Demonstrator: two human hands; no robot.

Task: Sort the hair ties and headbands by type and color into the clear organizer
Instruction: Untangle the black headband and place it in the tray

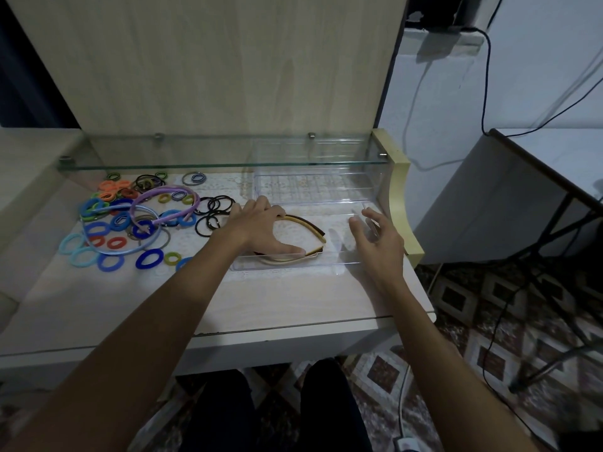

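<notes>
Left hand (261,228), fingers spread flat, presses down on the brown and cream headbands (310,228) lying inside the near tray of the clear organizer (342,256) on the counter (277,298); their arcs curve out to the right of the palm. Right hand (375,238) hovers open at the tray's right end, holding nothing. Unsorted hair ties (130,223) and purple and blue headbands (163,203) lie heaped well to the left, on the left hand's side, so that hand is likely the nearer one for the next pick.
</notes>
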